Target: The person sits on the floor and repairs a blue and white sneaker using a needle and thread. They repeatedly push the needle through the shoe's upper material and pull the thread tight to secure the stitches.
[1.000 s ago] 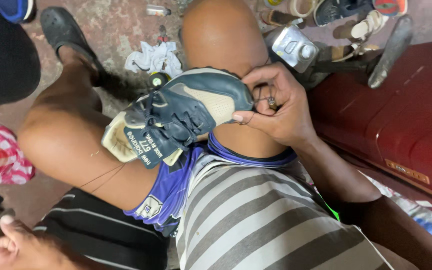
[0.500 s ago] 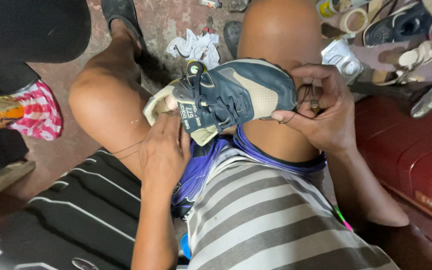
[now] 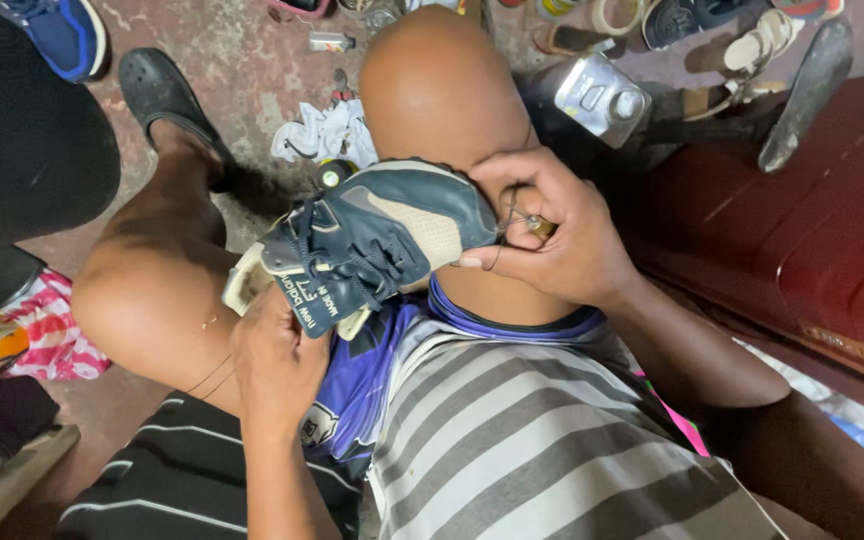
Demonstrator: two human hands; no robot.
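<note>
Your left hand (image 3: 277, 365) grips the heel end of a navy-and-cream sneaker (image 3: 372, 240), fingers wrapped under the collar beside the tongue. The shoe lies on its side across your lap, resting against your right knee (image 3: 442, 85), laces facing you. Your right hand (image 3: 552, 235) presses against the toe end, thumb and fingers pinched together on a small brass-tipped tool (image 3: 535, 224), with a thin dark thread (image 3: 500, 240) looping from it to the toe. A white crumpled cloth (image 3: 327, 135) lies on the concrete floor (image 3: 232, 60) beyond the shoe. A black sandal (image 3: 157, 90) sits on your left foot. A dark red bench (image 3: 812, 230) stands to your right.
</note>
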